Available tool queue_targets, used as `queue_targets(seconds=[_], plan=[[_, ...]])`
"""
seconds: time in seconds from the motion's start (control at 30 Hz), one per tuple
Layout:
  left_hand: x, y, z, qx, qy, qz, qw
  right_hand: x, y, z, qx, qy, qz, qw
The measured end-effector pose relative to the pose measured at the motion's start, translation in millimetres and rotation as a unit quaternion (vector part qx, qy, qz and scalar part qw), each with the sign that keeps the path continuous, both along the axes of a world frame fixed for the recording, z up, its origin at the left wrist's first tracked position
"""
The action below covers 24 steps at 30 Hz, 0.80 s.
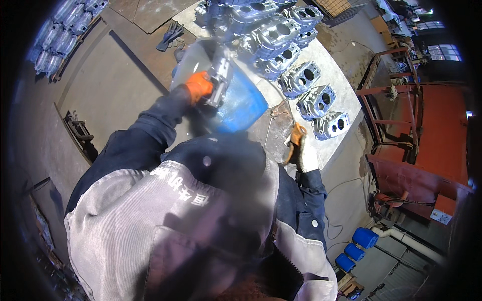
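Pale tabletop [331,65] lies ahead of the worker. Right hand [297,134], gloved, is curled closed around a thin rod [292,111]. Left hand [199,87], in an orange glove, grips a grey metal casting [219,83] over a blue container [251,105]; its fingertips are hidden. Similar castings [301,79] stand on the tabletop beyond. Farther off: stacked metal parts [57,40], left; red panel [442,130], right.

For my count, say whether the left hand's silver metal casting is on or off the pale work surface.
Off: the orange-gloved left hand grips the casting at the blue plastic tub.
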<state>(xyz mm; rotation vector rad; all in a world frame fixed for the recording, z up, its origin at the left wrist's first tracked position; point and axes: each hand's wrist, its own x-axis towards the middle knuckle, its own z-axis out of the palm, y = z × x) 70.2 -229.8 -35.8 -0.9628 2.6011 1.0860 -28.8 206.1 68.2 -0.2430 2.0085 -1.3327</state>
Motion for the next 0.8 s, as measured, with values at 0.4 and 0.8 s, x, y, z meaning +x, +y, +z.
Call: queue_targets(seconds=[0.4,0.8], plan=[[33.0,108.4,10.5,-0.001,0.069,-0.061,0.996,74.6,144.6,74.2,0.217,0.038,0.143,0.965],[277.1,148.1,49.5,0.107,0.053,0.38,0.917,1.0,29.1,1.3,0.061,-0.124,0.233,0.963]])
